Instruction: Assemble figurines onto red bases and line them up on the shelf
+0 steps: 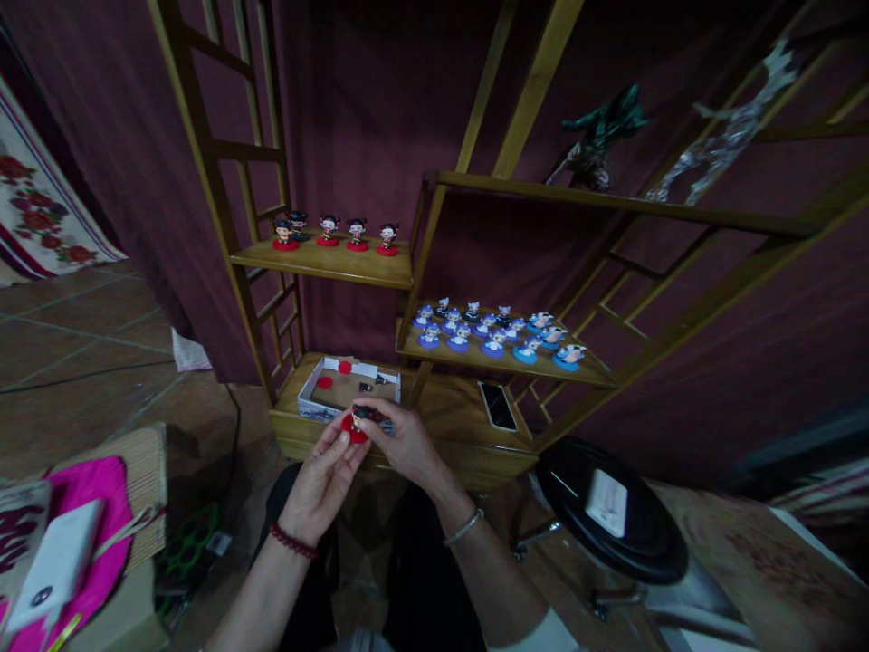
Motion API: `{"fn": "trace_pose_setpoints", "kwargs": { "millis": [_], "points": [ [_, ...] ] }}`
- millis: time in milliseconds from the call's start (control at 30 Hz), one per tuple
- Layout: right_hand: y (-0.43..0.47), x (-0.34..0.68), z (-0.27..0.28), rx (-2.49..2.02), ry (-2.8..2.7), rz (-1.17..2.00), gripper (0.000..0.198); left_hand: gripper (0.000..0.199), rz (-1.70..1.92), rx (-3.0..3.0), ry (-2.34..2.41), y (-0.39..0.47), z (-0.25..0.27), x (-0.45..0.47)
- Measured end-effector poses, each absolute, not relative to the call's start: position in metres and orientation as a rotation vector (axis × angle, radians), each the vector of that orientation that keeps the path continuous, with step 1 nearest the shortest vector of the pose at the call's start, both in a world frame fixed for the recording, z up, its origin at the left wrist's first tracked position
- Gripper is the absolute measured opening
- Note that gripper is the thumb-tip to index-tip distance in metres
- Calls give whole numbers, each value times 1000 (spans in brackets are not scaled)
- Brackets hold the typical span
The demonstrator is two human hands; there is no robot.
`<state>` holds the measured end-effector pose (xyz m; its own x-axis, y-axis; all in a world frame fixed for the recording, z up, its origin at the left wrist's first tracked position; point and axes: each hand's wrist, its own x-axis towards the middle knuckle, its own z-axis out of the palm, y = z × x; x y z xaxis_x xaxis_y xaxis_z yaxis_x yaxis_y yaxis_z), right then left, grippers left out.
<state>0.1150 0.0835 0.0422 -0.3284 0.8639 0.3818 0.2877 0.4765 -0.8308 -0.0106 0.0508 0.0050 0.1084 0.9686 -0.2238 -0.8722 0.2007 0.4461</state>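
Note:
My left hand (324, 473) pinches a round red base (354, 431) by its edge. On that base is a small black-haired figurine (363, 415), which the fingers of my right hand (402, 439) grip at the head and side. Whether figurine and base are joined, I cannot tell. Just beyond both hands stands a shallow open box (313, 404), holding two red discs (335, 375) and small dark-haired figurine pieces (372, 384). On the upper left shelf (319, 263), several similar figurines (357, 234) stand, mostly on red bases.
Rows of blue and purple figurines (494, 340) fill the middle shelf. A phone (499, 406) lies on the cabinet's lower top. Two sculptures, one green (601, 136) and one clear (726, 136), stand higher up. A black stool (611, 512) is at right; a white power bank (58, 561) lies at left.

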Motion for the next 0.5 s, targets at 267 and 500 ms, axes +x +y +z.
{"fn": "trace_pose_setpoints", "kwargs": {
  "millis": [267,500],
  "points": [
    [85,115,44,-974,-1884,810,28,26,1369,242,538,51,9,-9],
    [85,115,49,-993,-1924,763,26,27,1374,276,518,50,7,-10]
  ]
}}
